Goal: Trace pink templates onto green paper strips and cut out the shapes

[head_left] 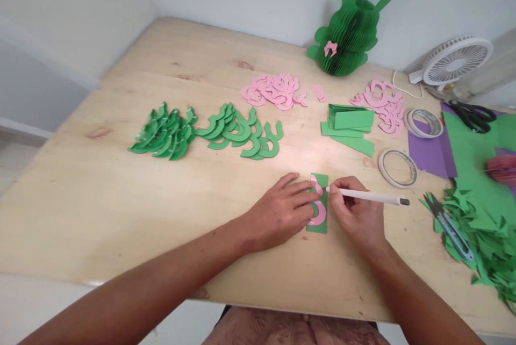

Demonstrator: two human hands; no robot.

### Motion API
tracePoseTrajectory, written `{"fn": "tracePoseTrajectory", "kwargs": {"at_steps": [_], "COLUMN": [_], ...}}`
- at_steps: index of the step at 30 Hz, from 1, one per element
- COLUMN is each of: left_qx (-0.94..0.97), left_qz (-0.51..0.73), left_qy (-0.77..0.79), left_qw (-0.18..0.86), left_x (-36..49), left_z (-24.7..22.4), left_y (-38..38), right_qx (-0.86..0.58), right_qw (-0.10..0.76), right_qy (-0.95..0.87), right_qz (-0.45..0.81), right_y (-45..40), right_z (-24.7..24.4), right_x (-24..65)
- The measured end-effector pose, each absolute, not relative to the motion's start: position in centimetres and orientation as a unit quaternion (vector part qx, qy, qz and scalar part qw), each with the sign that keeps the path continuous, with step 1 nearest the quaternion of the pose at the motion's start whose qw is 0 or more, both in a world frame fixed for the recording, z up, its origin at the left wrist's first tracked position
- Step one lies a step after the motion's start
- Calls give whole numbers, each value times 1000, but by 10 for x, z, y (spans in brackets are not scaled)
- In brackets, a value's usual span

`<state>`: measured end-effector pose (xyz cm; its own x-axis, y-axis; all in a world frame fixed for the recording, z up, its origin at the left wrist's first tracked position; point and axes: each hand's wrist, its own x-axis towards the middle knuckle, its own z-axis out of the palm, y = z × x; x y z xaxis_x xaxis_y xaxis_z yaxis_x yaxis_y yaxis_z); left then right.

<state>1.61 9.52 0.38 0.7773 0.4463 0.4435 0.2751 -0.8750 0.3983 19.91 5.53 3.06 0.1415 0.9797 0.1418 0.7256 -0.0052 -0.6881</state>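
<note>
My right hand (357, 216) is closed around a white pen (373, 195), its tip at the edge of a pink curved paper piece (320, 213). That pink piece lies on a green paper strip (321, 229) near the table's front. With fingers stretched out, my left hand (284, 210) presses flat on the pink piece and covers its left side. Left of my hands lie overlapping green curved cutouts (262, 146) and another cluster of green cutouts (165, 133) with whitish marks. Beyond my right hand is a small stack of green strips (352, 122).
Pink cutouts (274, 90) and a second pink pile (381, 100) lie farther back. A green honeycomb paper figure (352, 33) stands by the wall, near a white fan (457, 60). Tape rolls (398, 181), black scissors (475, 115), blue-handled snips (453, 229) and green scraps (487, 248) are at right.
</note>
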Motion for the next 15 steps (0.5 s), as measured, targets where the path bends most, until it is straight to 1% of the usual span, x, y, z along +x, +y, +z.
{"fn": "tracePoseTrajectory", "kwargs": {"at_steps": [15], "left_qx": [931], "left_qz": [264], "left_qy": [196], "left_qw": [159], "left_x": [16], "left_z": [5], "left_y": [95], "right_qx": [-681], "right_qw": [326], "right_qy": [-625], "right_qz": [198], "right_y": [55], "right_z": [32], "right_x": [199]}}
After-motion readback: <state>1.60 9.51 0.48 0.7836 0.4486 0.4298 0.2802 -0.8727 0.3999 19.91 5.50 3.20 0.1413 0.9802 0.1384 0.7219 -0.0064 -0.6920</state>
